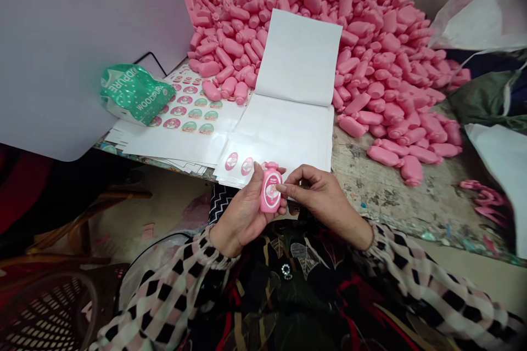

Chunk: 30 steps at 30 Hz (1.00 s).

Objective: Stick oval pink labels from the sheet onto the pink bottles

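A small pink plastic bottle (267, 209) stands nearly upright in my left hand (242, 216), with its thumb along one side and fingers wrapped behind. On the bottle's front is an oval sticker (272, 192) with the word BABY at its top. My right hand (319, 194) is closed in a pinch, its thumb tip on the sticker's right edge. How much of that edge lies between the fingers is hidden. Just beyond the hands, a white sticker sheet (288, 131) has a few oval stickers (247, 166) at its near left corner.
A large heap of pink bottles (370, 27) covers the back of the worn table (354, 170). Printed sticker sheets (181, 145) and a green plastic bag (132, 90) lie at left. Pink scraps (488, 197) are at right. A plastic basket (45, 312) stands at lower left.
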Each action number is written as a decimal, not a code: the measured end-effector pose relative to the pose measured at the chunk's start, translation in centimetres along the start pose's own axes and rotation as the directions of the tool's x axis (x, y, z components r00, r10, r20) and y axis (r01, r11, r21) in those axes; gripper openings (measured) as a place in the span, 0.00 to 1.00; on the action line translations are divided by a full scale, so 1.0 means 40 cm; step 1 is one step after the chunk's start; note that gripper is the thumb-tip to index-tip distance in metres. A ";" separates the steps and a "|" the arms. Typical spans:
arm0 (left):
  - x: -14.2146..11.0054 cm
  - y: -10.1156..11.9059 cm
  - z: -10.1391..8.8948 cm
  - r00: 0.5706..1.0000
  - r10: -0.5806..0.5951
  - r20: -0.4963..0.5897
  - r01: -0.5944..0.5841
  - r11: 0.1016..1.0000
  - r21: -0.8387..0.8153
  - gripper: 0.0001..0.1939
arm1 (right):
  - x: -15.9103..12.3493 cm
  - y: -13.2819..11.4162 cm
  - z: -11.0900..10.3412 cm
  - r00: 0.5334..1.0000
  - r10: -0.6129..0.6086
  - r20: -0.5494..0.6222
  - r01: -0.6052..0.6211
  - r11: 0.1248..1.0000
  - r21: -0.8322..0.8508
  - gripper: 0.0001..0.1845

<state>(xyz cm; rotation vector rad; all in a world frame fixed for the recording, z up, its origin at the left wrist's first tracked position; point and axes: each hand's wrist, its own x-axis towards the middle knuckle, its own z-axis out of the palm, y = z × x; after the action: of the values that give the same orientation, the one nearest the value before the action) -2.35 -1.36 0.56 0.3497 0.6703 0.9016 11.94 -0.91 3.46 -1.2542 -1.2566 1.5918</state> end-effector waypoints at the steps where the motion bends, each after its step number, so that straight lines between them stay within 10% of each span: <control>1: -0.001 0.000 -0.002 1.000 0.005 0.012 -0.005 1.000 0.011 0.24 | 0.000 0.004 -0.003 1.000 -0.007 0.005 0.007 1.000 -0.021 0.14; 5: -0.008 0.001 -0.007 1.000 0.022 0.019 -0.024 0.987 0.156 0.16 | -0.001 0.018 -0.029 0.992 -0.125 0.027 0.127 0.946 -0.298 0.10; 10: -0.017 0.008 0.000 0.999 0.040 -0.002 -0.038 0.958 0.284 0.13 | 0.006 0.008 -0.070 0.942 -0.319 0.101 0.291 0.632 -0.718 0.06; 16: -0.054 0.043 -0.015 0.995 0.064 -0.072 -0.035 0.936 0.351 0.17 | 0.001 0.017 -0.187 0.951 -0.303 -0.053 0.109 0.492 -0.864 0.13; 22: -0.126 0.045 -0.095 0.938 0.165 -0.305 -0.036 0.921 0.388 0.19 | -0.054 0.023 -0.421 0.865 -0.352 -0.357 -0.358 0.063 -0.931 0.17; 30: -0.283 0.003 -0.246 0.781 0.216 -0.586 0.041 0.918 0.394 0.22 | -0.043 0.030 -0.527 0.939 -0.193 -0.285 -0.319 -0.184 -0.930 0.22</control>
<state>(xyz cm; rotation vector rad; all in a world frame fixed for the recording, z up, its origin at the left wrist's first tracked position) -13.94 -10.43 -2.34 0.4415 1.4763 0.9780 32.80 2.37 1.81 -2.3930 -2.3182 -0.1877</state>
